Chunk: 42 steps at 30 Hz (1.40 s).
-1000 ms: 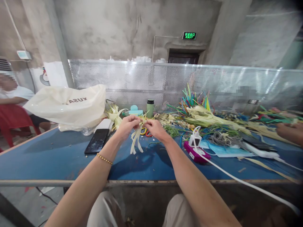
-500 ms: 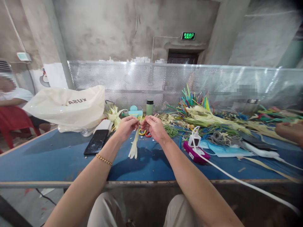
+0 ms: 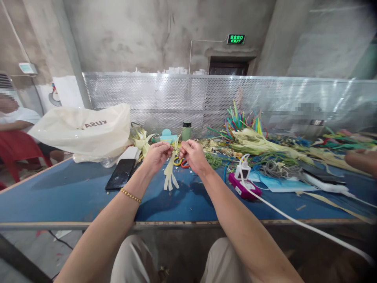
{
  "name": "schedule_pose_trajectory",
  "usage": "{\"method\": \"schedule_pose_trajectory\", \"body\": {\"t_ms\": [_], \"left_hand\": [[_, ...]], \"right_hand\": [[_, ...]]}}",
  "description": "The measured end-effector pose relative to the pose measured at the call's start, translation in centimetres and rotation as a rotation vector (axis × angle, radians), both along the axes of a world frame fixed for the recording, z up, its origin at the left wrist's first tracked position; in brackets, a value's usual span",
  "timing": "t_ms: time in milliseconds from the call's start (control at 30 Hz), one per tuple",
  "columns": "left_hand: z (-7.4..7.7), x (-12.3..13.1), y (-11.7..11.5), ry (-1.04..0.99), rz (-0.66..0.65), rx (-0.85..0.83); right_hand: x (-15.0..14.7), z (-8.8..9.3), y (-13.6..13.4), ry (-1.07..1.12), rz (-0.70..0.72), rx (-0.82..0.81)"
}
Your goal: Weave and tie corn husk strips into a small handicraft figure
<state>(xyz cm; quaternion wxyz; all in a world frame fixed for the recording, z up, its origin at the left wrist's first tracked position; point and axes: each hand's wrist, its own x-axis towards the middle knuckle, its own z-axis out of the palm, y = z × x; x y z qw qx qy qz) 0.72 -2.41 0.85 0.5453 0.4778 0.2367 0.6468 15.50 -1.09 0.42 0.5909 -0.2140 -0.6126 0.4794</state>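
Note:
Over the middle of the table, my left hand [image 3: 159, 156] is closed, thumb and forefinger pinching a pale corn husk strip [image 3: 170, 177]. The husk's lower end hangs down, split into several narrow tails, and its top pokes up between my hands. A small gap away, my right hand [image 3: 193, 156] is also closed in a pinch; whatever its fingertips hold is too thin to make out. Behind the husk lie yellow and red loop handles [image 3: 185, 164], perhaps of scissors, partly hidden.
A black phone [image 3: 120, 175] and a large cream bag [image 3: 82, 125] lie left. A green bottle [image 3: 186, 131] stands behind. To the right are a purple power socket [image 3: 244, 188] with a white cable, grey cords [image 3: 273, 171], husks [image 3: 259, 143], and another person's hand [image 3: 361, 160].
My hands have drawn slightly apart. The husk's hanging tails have spread and shifted a little right and up, and more of its top shows. The view has tilted slightly.

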Motion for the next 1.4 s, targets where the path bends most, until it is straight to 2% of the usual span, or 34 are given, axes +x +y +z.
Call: {"method": "schedule_pose_trajectory", "body": {"t_ms": [133, 267, 433, 533, 633, 733, 800, 867, 967, 1000, 1067, 1133, 1167, 1233, 1267, 1333, 1400], "left_hand": [[-0.1, -0.7, 0.2, 0.057, -0.013, -0.015], [-0.3, -1.1, 0.5, 0.167, -0.026, -0.043], [-0.9, -1.4, 1.4, 0.236, 0.088, 0.022], [-1.4, -1.6, 1.9, 0.282, 0.151, -0.042], [-2.2, -1.2, 1.9, 0.364, 0.045, -0.140], [-2.8, -0.4, 1.7, 0.422, -0.081, -0.100], [-2.9, -0.2, 1.7, 0.443, -0.077, -0.068], [-2.7, -0.5, 1.9, 0.444, 0.001, -0.078], [-2.0, -1.9, 2.4, 0.447, 0.220, -0.078], [-1.8, -2.4, 2.7, 0.468, 0.303, -0.057], [-1.4, -3.5, 3.1, 0.504, 0.444, 0.008], [-1.3, -4.3, 3.5, 0.534, 0.523, 0.065], [-1.3, -4.5, 3.6, 0.545, 0.537, 0.083], [-1.5, -4.6, 3.8, 0.555, 0.532, 0.105], [-1.6, -4.5, 3.8, 0.556, 0.524, 0.114], [-1.7, -4.2, 3.7, 0.559, 0.518, 0.136], [-1.6, -3.9, 3.5, 0.569, 0.525, 0.149]], "right_hand": [[0.3, -0.3, 0.4, -0.054, -0.026, 0.008], [0.6, -0.8, 0.8, -0.142, -0.120, -0.076], [0.4, -0.8, 0.9, -0.136, -0.073, -0.144], [0.3, -0.7, 0.8, -0.099, -0.040, -0.131], [0.3, -0.7, 0.8, -0.066, -0.039, -0.100], [0.3, -0.8, 0.8, -0.093, -0.058, -0.098], [0.5, -0.6, 0.8, -0.135, -0.067, -0.093], [1.0, -0.2, 0.7, -0.194, -0.106, -0.057], [2.4, 0.5, 0.6, -0.348, -0.179, 0.015], [2.9, 0.7, 0.5, -0.428, -0.157, 0.016], [3.9, 0.8, 0.5, -0.620, -0.017, -0.040], [4.7, 0.7, 0.9, -0.789, 0.080, -0.128], [4.9, 0.5, 1.3, -0.818, 0.000, -0.150], [5.0, 0.2, 2.6, -0.838, -0.310, -0.143], [4.9, 0.0, 3.3, -0.878, -0.410, -0.115], [4.5, -0.3, 5.1, -0.972, -0.515, -0.010], [3.6, -0.6, 6.8, -0.963, -0.551, 0.021]]}}
